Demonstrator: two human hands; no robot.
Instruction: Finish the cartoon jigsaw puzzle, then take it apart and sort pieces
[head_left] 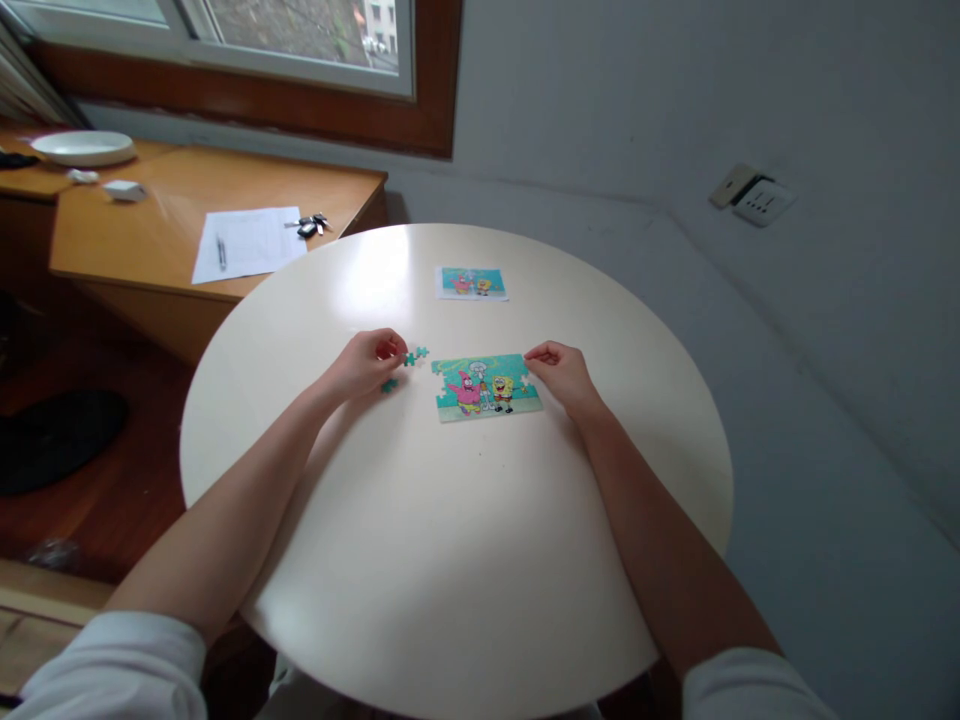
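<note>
Teal puzzle (489,390) looks light, stiff, apt to split at seams; best held by edges; left hand (370,360) pinches a piece (409,360); right hand (562,374) at corner, grip unclear

On the desk (180,185), paper (259,245) lies by the front edge, pen (221,253) on it, keys (307,229) at its right. A dish (84,150) is near the back edge.
</note>
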